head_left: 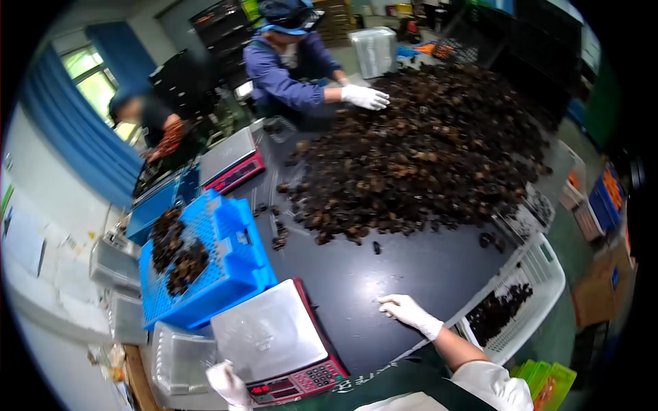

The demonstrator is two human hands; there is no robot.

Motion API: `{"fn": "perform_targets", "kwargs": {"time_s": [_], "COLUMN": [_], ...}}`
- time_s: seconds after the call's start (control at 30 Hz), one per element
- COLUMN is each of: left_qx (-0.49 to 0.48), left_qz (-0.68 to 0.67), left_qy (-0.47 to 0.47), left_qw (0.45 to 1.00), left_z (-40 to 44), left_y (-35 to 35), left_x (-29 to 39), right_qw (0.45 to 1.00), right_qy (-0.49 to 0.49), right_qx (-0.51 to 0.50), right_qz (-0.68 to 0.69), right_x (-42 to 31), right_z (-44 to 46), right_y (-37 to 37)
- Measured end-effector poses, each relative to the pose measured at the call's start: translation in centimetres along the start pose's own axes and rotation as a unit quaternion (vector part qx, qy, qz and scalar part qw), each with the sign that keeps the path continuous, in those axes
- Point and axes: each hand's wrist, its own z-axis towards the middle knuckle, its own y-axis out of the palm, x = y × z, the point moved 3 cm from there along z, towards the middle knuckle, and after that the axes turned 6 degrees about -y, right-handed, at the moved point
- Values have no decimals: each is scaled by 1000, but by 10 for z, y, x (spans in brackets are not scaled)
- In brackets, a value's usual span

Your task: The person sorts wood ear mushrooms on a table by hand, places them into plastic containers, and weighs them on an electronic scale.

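My left hand, in a white glove, is at the front left corner of a digital scale, beside stacked clear plastic containers. Its fingers look curled, and whatever they may hold is hidden. The scale's metal plate carries nothing. My right hand, also white-gloved, is over the dark tabletop with its fingers pointing left, slightly bent and apart. I see nothing in it. Beyond it spreads a large heap of dark brown, lumpy pieces, with a few loose ones near its front edge.
A blue crate at left holds clumps of the brown pieces. On the right is a white basket with dark bits. A second scale stands farther back. Across the table, a co-worker's gloved hand touches the heap; another person stands at back left.
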Motion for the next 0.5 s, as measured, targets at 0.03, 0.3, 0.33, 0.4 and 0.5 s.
{"fn": "perform_targets", "kwargs": {"time_s": [0.03,0.3,0.33,0.4,0.5], "left_qx": [-52,-150,-150,-210,-253], "left_qz": [-14,34,56,2,14], "left_qy": [4,-47,-33,-98,-105], "left_qw": [999,987,987,973,962], "left_z": [-21,-25,-21,-19,-22], "left_y": [20,20,20,34,53], "left_x": [5,65,72,75,76], "right_qw": [1000,870,823,754,768], "right_qy": [-25,-302,-339,-314,-214], "right_qx": [-13,291,341,409,331], "right_qz": [13,-259,-303,-406,-505], "right_x": [13,-51,-59,-53,-64], "right_z": [7,80,96,136,153], "right_y": [-1,-123,-145,-175,-168]}}
